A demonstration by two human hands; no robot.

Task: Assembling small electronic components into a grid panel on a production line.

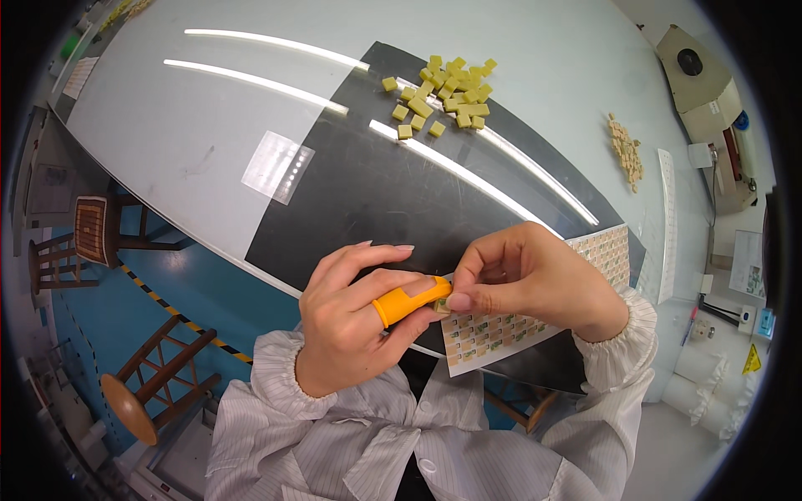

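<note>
My left hand (pixel 341 321) wears an orange finger guard (pixel 393 307) on its index finger. Between that guarded finger and the thumb it grips a small yellow-green block (pixel 442 306), mostly hidden by the fingers. From the right, my right hand (pixel 539 280) meets it, thumb and index finger pinched together against the block's edge. Whatever lies in that pinch is too small to make out. Under my right hand and wrist is a white sheet (pixel 468 361) printed with rows of small tan and green squares, partly covered by the hand.
A heap of yellow-green blocks (pixel 420 108) lies at the far end of the black mat (pixel 334 175). Left of centre is a clear plastic sheet (pixel 271 159). Small tan pieces (pixel 625 150) are piled at the right. A wooden stool (pixel 134 405) stands on the floor at lower left.
</note>
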